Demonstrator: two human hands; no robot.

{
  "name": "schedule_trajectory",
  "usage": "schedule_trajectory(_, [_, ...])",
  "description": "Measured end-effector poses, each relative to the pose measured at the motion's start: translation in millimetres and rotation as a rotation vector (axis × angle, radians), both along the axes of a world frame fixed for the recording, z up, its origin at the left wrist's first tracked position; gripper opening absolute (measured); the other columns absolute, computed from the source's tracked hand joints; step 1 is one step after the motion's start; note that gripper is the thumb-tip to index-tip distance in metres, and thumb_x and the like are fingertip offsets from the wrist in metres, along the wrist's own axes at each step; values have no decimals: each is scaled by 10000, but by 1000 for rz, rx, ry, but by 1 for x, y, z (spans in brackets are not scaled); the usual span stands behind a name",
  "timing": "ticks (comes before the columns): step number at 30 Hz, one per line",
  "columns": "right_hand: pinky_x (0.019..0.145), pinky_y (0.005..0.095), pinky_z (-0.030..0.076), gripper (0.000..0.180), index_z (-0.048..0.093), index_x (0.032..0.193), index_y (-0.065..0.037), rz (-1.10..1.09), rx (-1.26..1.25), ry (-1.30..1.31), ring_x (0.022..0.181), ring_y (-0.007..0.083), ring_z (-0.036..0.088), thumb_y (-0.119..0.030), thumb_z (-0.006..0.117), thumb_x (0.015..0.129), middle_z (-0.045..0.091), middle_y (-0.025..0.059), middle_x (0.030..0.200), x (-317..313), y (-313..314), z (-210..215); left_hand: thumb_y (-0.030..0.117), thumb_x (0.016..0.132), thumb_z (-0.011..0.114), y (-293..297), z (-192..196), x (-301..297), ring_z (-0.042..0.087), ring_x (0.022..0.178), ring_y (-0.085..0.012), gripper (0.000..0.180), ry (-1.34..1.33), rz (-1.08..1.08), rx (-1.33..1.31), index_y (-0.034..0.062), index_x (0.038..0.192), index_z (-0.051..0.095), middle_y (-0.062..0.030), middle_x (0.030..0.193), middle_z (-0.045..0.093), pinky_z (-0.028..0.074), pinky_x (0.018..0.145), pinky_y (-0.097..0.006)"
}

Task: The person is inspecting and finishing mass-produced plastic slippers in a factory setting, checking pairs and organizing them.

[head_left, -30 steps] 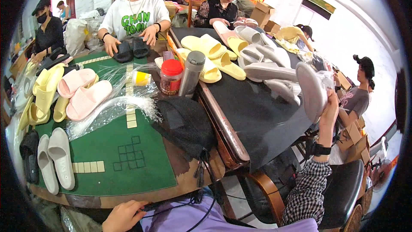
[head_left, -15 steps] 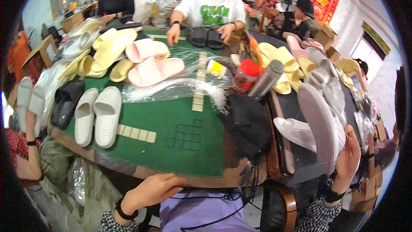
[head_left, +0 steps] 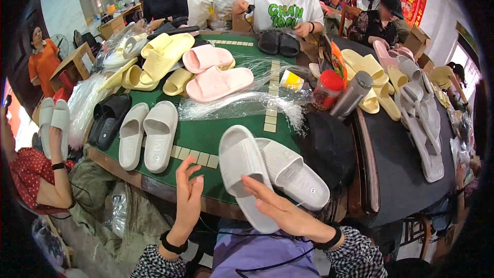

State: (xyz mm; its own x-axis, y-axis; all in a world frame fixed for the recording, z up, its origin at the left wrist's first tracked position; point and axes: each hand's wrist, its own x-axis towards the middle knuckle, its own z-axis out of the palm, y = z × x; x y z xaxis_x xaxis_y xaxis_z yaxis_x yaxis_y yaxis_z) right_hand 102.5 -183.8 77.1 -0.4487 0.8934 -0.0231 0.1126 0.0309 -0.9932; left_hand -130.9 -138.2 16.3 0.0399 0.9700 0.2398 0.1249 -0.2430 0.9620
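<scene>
My left hand is raised at the table's front edge, empty, its fingers apart. In my right hand is a light grey slipper, tilted with its heel end past the table edge; the hand crosses its middle and hides part of the grip. A second grey slipper rests partly behind it, strap up, with a small round sticker on its insole. To the left, a pair of pale grey slippers lies side by side on the green mat.
Pink slippers, yellow slippers and black slippers lie along the far left side. A red-lidded jar, grey flask and black cap stand right of the mat. Co-workers sit around the table; one holds slippers at left.
My right hand has brought the grey slippers from the right-hand table to the mat before me. My left hand has risen from the edge and spread its fingers. My view has shifted left.
</scene>
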Motion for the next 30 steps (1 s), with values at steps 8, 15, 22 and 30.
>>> schedule_trajectory(8, [583,276,434,334,524,1255,9,-771,533,-195,637,132,539,-208,371,1053,606,61,743,89,-23,70,111,800,742,-3,-4,18,382,1301,-416,855,613,-100,202,25,1505,267,-239,1499,273,342,1077,-488])
schedule_trajectory(15, [654,365,518,396,610,1153,-48,-421,872,-993,773,249,620,-143,709,781,583,90,829,90,34,-3,-31,702,683,16,-4,2,399,1272,-441,744,882,-36,296,38,1402,442,-239,1421,376,362,1058,-496])
schedule_trajectory(22, [643,346,497,362,607,1086,-20,-317,956,-1249,760,223,589,-118,666,742,561,72,778,96,77,-64,-46,746,593,21,-9,-27,589,985,-395,648,941,67,115,48,1377,477,-194,1234,489,502,806,-447])
schedule_trajectory(30, [530,379,495,650,479,1357,-7,-353,782,-1317,572,248,629,-107,653,739,629,78,636,88,56,-75,-68,759,575,25,-9,-22,605,894,-315,619,876,62,142,44,1362,495,-165,1170,521,510,732,-377])
